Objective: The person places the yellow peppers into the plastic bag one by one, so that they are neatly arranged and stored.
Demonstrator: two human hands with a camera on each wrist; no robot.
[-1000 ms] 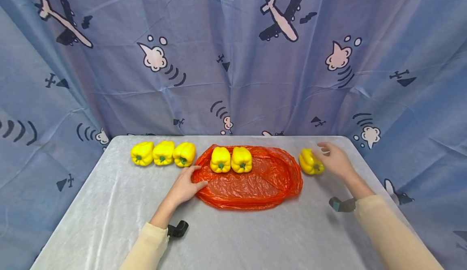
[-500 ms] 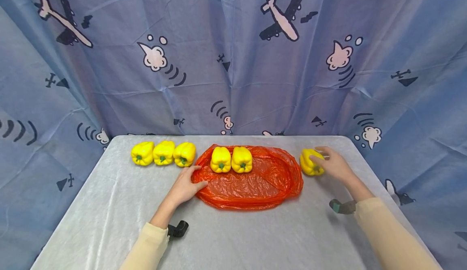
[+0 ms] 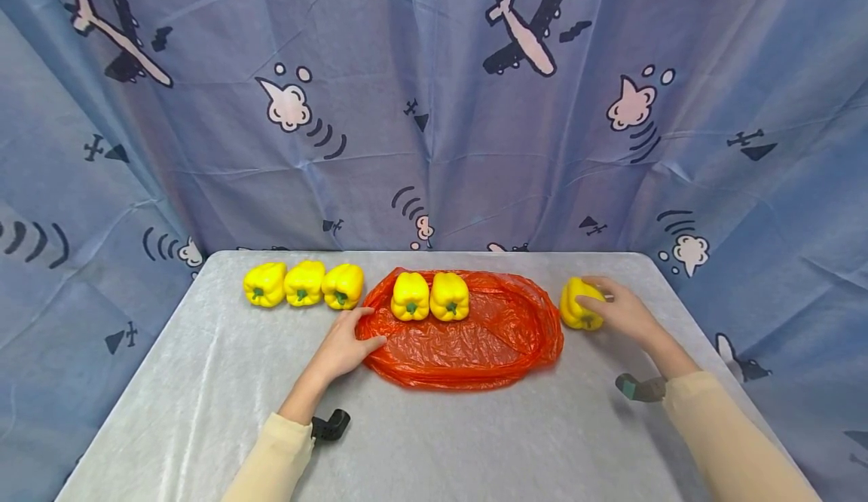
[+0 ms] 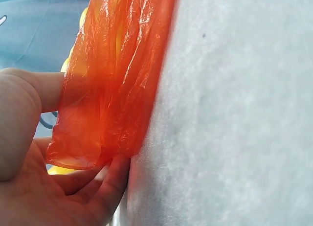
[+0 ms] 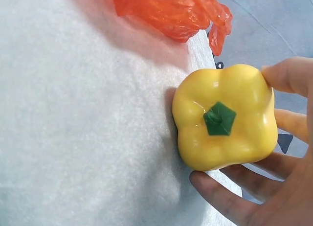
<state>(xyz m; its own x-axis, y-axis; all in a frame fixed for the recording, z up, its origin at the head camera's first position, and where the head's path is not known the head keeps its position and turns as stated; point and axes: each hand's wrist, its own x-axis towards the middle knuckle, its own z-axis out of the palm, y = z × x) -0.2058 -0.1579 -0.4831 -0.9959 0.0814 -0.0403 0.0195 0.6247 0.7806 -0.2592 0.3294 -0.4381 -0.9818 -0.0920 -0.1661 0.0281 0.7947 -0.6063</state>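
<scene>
My right hand (image 3: 627, 310) grips a yellow bell pepper (image 5: 225, 118) beside the bag's right end. In the right wrist view its green stem faces the camera, with thumb and fingers around the far side. A red plastic bag (image 3: 468, 347) lies spread in the middle of the table, its rim rolled into an oval. At the bag's left end my left hand (image 3: 344, 345) holds the rim; in the left wrist view the thumb shows partly through the film. Two more bell peppers, a left one (image 3: 410, 297) and a right one (image 3: 450, 297), sit in the back left of the bag.
Left of the bag, three yellow bell peppers (image 3: 304, 283) stand in a row near the back of the grey-white table (image 3: 475, 442). A blue curtain (image 3: 380, 110) with airplane prints hangs behind the table. Dark camera mounts (image 3: 331, 425) are on both wrists.
My right hand has closed round the right-hand bell pepper, which has tilted and shifted slightly right and toward me. The left hand and the bag have stayed in place.
</scene>
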